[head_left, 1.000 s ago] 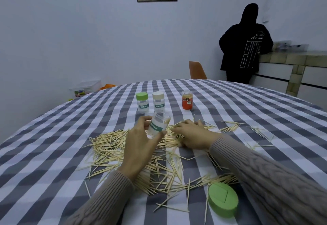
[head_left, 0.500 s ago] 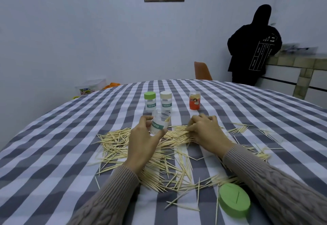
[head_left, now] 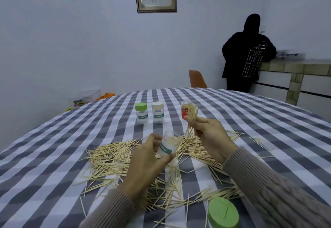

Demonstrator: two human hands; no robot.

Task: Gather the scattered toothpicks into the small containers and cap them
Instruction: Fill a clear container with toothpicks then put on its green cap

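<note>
My left hand point(head_left: 146, 163) grips an uncapped clear container point(head_left: 169, 146) with a green label, tilted with its mouth toward the right. My right hand point(head_left: 210, 136) pinches a bundle of toothpicks point(head_left: 192, 118) and holds it upright, above and to the right of that container. Many loose toothpicks point(head_left: 114, 159) lie scattered on the checked tablecloth point(head_left: 53, 156) under and around both hands. A loose green cap point(head_left: 223, 213) lies near the front edge at the right.
Three capped containers stand behind the pile: one with a green cap point(head_left: 141, 113), one with a cream cap point(head_left: 157, 112), and a red one point(head_left: 186, 112). An orange chair point(head_left: 197, 79) stands past the table. A person in black point(head_left: 247, 55) stands at the counter at the back right.
My right hand has lifted off the table with a bundle of toothpicks pinched in it. My left hand keeps hold of the open container.
</note>
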